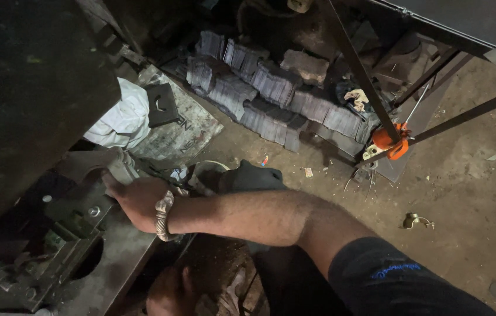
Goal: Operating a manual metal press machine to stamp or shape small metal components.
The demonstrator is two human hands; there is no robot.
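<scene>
**Right hand on metal piece at the machine**

Grey metal piece (99, 165) sits on the machine bed (78, 234), upper left of the wrist. Right hand (137, 202) closed around its near edge, bracelet (163, 216) on wrist. Left hand (169, 292) low in shadow, grip unclear. Stacked metal plates (271, 96) lie well apart on the floor.

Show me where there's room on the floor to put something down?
The dirt floor on the right lies mostly bare, between the orange clamp and the small brass piece. It is crowded at the top with stacked metal plates, and at the left where the right hand grips the machine.
</scene>
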